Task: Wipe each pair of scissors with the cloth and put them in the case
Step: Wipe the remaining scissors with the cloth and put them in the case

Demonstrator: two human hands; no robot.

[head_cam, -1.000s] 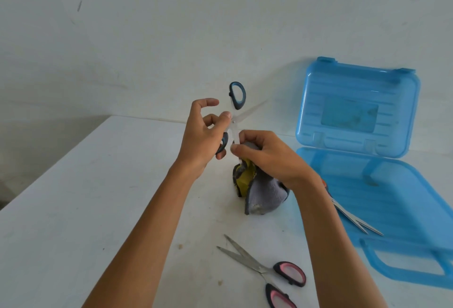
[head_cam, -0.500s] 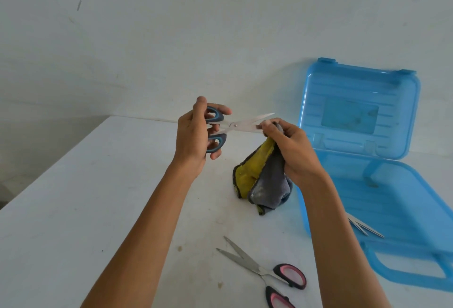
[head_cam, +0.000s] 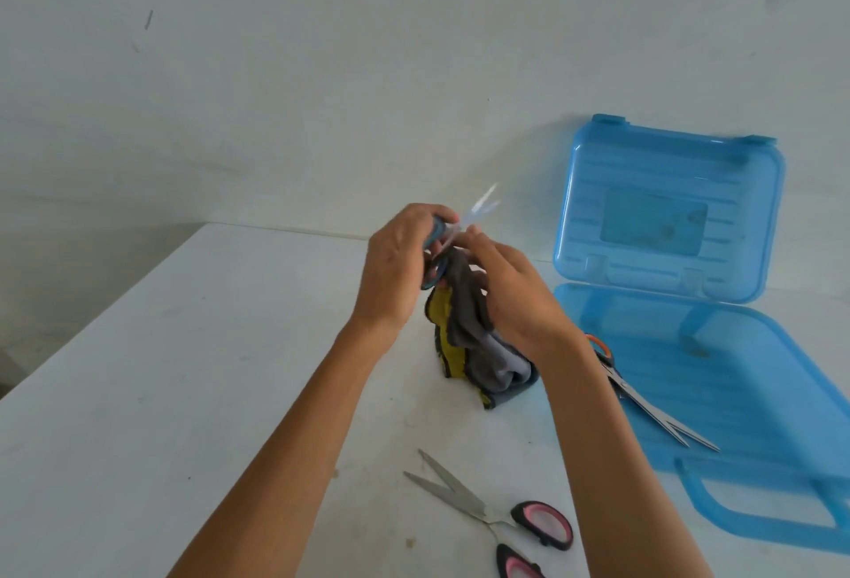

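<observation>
Our left grip [head_cam: 395, 264] holds the blue-handled scissors [head_cam: 440, 231] by the handles. They've tipped from level to pointing up and far-right, blurred. Our right grip [head_cam: 510, 296], pinching the cloth [head_cam: 473, 347], has slid back toward the pivot. Still wiping, we judge; the case [head_cam: 736, 393] waits on the right.
</observation>
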